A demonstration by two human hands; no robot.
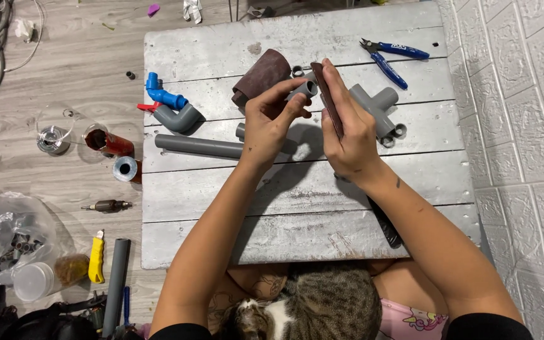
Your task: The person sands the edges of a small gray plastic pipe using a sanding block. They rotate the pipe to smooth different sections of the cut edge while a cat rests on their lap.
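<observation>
Over a low grey wooden table [297, 201], my left hand [271, 119] holds a short grey pipe piece [302, 90] by its end, fingers closed around it. My right hand [349, 135] grips a strip of brown sandpaper [325, 94], held upright beside the pipe piece and touching or nearly touching it. A roll of brown sandpaper [260, 77] lies just behind my left hand. A long grey pipe [198, 146] lies on the table to the left of my left wrist.
Grey pipe fittings [379, 107] and blue-handled cutters [391, 56] lie at right. A grey elbow with blue valve [170, 107] sits at left. Cans, a yellow knife [96, 258], a pipe and bags litter the floor. A tabby cat [322, 305] lies in my lap. White wall at right.
</observation>
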